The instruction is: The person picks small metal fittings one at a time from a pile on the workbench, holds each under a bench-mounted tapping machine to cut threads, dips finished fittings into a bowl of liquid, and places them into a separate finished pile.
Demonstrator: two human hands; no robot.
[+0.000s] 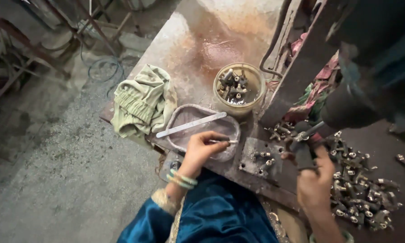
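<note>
Beside the shallow oval tray [182,118], on its far right side, a round pale tub [252,81] is standing on the rusty worktop [198,40] — it is being filled with small metal fittings [233,85] lying in a dark liquid. Across the tray a flat pale metal strip [191,124] is being left at a slant, from the near left rim toward the far right one; otherwise only a greyish film is being held inside it. No labels can be made out on either container.

Over the tray's near right rim the left hand [201,148] is being kept clenched around a thin metal pin [224,141], which is being pinched between the fingertips. Well right of the tray, the right hand [314,180] is being closed around a dark lever handle [303,150] of the press. Just right of the tray a drilled metal plate [261,161] is lying — beyond it, a heap of brass fittings [362,189] is being spread out. Left of the tray a crumpled green cloth [141,101] is lying.
</note>
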